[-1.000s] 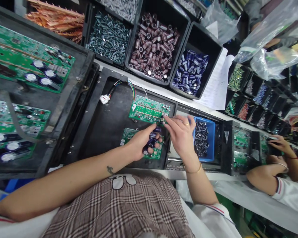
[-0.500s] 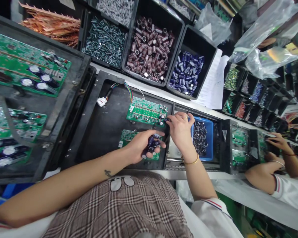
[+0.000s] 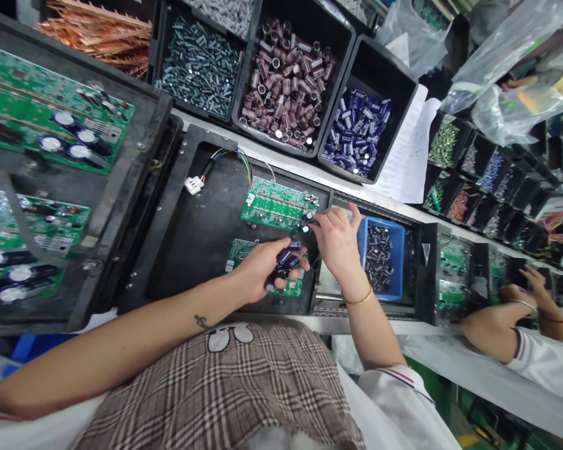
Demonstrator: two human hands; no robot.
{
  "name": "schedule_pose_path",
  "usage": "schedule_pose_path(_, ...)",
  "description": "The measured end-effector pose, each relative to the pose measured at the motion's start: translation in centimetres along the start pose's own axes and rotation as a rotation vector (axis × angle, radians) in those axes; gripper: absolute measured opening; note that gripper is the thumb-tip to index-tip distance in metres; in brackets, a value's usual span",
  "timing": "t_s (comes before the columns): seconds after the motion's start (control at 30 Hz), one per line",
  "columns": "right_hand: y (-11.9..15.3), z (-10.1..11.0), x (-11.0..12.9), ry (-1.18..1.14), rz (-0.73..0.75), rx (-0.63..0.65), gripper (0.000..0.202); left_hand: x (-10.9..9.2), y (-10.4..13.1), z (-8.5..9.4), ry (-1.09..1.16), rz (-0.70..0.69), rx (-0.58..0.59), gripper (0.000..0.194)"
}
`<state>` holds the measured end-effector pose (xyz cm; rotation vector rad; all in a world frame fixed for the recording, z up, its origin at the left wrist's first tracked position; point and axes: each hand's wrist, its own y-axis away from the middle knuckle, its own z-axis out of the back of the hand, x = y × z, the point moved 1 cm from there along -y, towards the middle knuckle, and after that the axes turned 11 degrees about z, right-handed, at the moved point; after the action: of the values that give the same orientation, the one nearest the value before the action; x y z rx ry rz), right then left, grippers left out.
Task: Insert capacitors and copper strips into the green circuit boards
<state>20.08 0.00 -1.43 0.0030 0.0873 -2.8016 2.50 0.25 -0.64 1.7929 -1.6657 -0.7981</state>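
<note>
Left hand [image 3: 261, 270] half-curled round dark capacitors [image 3: 285, 260], nearer the green board [image 3: 276, 203] than before; right hand [image 3: 338, 240] bent at its corner, can't tell if pinching.

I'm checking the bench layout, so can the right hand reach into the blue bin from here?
Probably yes: the right hand, at the edge of the wired green board, is close to the blue bin, and nothing visible covers the bin.

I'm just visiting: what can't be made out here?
In the head view:
Lower green board: partly hidden by the left hand.
Dark cylinders in that hand: fingers cover some.
Right hand: too small to tell whether it grips anything.
Paper: print too small to read.
Top-left board: cut off by left edge.
</note>
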Motion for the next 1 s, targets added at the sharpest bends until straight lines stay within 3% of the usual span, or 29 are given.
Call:
schedule_pose_path(0.17,1.7,2.5,2.0,-0.127,-0.067,-0.148,0.027,0.1,-0.7,0.4,-0.021,0.003,-0.047,0.039)
schedule_pose_path(0.3,3.3,4.0,4.1,-0.274,-0.037,-0.155,0.018,0.6,-0.8,0.1,-0.078,0.003,0.018,0.036)
schedule_pose_path(0.43,3.7,1.8,2.8,-0.168,-0.218,-0.214,0.014,1.1,-0.4,0.0,-0.001,0.089,0.089,0.024)
schedule_pose_path(0.57,3.2,-0.6,1.4,-0.168,-0.235,-0.203,0.012,1.7,0.4,0.4,0.020,0.077,0.119,0.019)
schedule_pose_path(1.0,2.7,-0.7,1.4,-0.128,-0.162,-0.230,0.013,1.6,2.0,1.2,-0.101,-0.098,0.057,0.011)
